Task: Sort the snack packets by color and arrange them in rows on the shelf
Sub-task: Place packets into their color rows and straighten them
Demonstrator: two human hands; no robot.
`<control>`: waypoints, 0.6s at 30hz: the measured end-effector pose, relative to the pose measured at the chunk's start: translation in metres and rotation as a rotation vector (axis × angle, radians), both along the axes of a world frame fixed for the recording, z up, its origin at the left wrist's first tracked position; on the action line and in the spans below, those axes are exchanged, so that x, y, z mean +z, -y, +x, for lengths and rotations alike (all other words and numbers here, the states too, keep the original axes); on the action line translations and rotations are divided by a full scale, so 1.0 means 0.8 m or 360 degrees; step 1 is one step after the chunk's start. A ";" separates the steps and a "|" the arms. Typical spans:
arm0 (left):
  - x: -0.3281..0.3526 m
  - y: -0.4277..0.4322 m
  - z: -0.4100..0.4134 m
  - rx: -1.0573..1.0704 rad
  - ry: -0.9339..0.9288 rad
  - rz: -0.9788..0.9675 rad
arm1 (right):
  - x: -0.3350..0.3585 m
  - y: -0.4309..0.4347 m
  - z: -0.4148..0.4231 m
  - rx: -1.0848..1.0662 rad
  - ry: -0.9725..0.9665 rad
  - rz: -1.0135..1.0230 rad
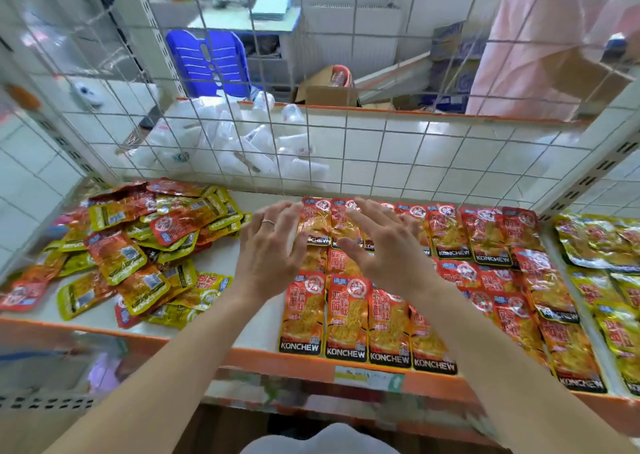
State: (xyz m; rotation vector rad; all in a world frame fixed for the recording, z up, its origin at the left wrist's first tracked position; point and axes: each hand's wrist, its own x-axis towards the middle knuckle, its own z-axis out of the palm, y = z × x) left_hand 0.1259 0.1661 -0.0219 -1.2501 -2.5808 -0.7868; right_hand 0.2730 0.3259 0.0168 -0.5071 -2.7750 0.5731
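1. Closest to me is the long white shelf with an orange front edge (263,356). A small paper label (369,379) is stuck on that edge.
2. Just behind the edge lies a tidy front row of shiny red snack packets (346,315). They lie flat, side by side and touching. More red packets fill the rows behind them, all the way to the back of the shelf.
3. The person's left hand (270,246) is over the left end of the red rows. Its fingers are straight and spread wide, and it holds nothing. One finger wears a thin ring (267,221).
4. The right hand (388,246) is just beside it, over the middle and back red rows. It is spread flat too, with nothing in it. Both hands look blurry, so I cannot tell if they touch the packets.
5. On the left side of the shelf sits a messy pile of mixed red and yellow snack packets (138,246), lying on top of each other.
6. On the far right lie rows of shiny yellow snack packets (602,246).
7. Behind the shelf stands a white wire grid (346,149).
8. Through the grid I see a heap of white plastic bottles (242,142).
9. Farther back are a blue plastic chair (207,62) and an open brown cardboard box (325,90).
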 end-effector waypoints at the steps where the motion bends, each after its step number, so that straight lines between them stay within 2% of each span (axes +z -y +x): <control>1: 0.008 0.005 0.005 0.0009 -0.0016 0.0006 | 0.001 0.004 0.000 0.0030 -0.0034 -0.0001; 11: 0.047 0.112 0.065 0.0496 -0.0199 -0.0057 | 0.009 0.077 -0.016 0.0473 -0.0278 -0.0013; 18: 0.057 0.197 0.105 0.0854 -0.0187 -0.0083 | 0.010 0.135 -0.025 0.0763 -0.0292 0.0028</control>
